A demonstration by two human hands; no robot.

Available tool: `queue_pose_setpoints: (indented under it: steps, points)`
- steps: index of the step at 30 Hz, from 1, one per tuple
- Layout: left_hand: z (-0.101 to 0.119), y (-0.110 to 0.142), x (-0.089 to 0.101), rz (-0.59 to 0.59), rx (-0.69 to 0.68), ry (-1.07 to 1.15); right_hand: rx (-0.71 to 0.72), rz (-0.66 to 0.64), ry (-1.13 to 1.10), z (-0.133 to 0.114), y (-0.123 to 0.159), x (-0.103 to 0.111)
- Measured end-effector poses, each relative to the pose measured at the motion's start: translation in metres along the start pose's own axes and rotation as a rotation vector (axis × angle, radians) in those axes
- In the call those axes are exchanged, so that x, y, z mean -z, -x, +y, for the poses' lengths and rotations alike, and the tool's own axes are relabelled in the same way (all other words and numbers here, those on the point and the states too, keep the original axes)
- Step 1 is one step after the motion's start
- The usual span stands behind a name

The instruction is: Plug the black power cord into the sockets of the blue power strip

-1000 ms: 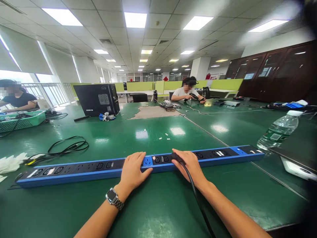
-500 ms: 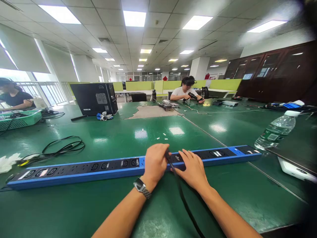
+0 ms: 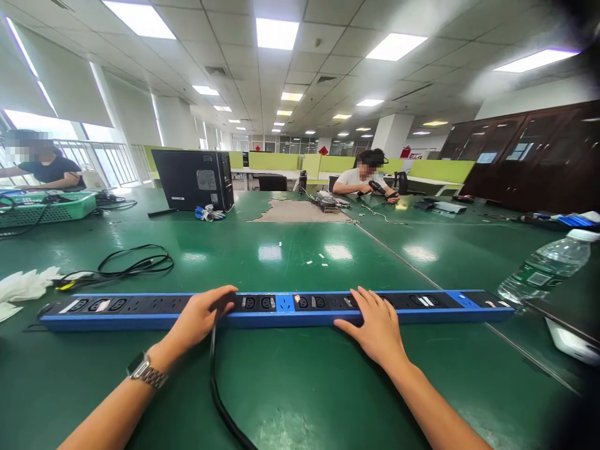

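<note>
Power strip beneath both hands' fingers, left curled around cable, right spread

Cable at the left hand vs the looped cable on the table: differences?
The held cable runs from the left hand; the looped cable lies with no hand on it. The held cable makes one open curve, the looped cable several loose loops. The held cable looks thicker, though nearer the camera than the looped cable. Both are black.
</note>
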State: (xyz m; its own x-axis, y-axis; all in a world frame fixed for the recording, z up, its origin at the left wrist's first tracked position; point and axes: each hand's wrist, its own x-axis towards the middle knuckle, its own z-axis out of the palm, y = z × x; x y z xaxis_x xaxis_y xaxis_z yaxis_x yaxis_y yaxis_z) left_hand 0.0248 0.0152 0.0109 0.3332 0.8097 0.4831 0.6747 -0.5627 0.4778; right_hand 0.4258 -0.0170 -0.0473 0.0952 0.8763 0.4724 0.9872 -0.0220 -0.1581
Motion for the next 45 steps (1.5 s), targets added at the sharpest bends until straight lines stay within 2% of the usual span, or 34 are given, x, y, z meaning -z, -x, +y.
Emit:
queue_pose_setpoints:
  steps: [4,7,10,13,16,18,19,22,25,28,31,34,40,45]
  points:
    - [-0.004,-0.002,-0.001,-0.027,-0.107,-0.144,-0.009,-0.013,-0.005,0.002,0.0,0.003]
    - [-0.006,0.004,-0.001,-0.018,-0.072,-0.269,-0.037,-0.026,-0.049,-0.016,-0.001,0.014]
    - [-0.004,0.012,-0.002,-0.01,0.019,-0.368,0.064,-0.026,-0.188,-0.07,-0.003,0.029]
    - [-0.003,0.017,-0.006,-0.035,0.006,-0.477,0.256,-0.061,-0.381,-0.148,-0.009,0.038]
    - [-0.001,0.019,-0.008,-0.038,-0.023,-0.534,0.393,-0.107,-0.471,-0.22,-0.02,0.035]
    - [-0.001,0.018,-0.008,-0.034,-0.021,-0.545,0.468,-0.152,-0.442,-0.249,-0.03,0.032]
    - [-0.002,0.018,-0.007,-0.033,-0.019,-0.545,0.494,-0.148,-0.432,-0.256,-0.035,0.032]
    - [-0.004,0.017,-0.008,-0.021,-0.022,-0.519,0.476,0.027,-0.492,-0.246,-0.049,0.041]
    - [-0.007,0.017,-0.01,-0.01,-0.017,-0.485,0.361,0.209,-0.606,-0.203,-0.055,0.049]
    - [-0.008,0.017,-0.011,-0.014,0.014,-0.477,0.271,0.146,-0.663,-0.155,-0.05,0.041]
    - [-0.006,0.017,-0.011,-0.015,0.026,-0.477,0.233,0.023,-0.647,-0.127,-0.037,0.026]
    - [-0.006,0.017,-0.011,-0.014,0.021,-0.48,0.266,0.005,-0.599,-0.126,-0.028,0.019]
    - [-0.005,0.016,-0.008,-0.024,0.036,-0.47,0.311,-0.024,-0.458,-0.136,-0.029,0.03]
    - [0.021,0.001,-0.017,-0.008,-0.024,-0.312,0.412,0.005,-0.403,-0.136,-0.021,0.027]
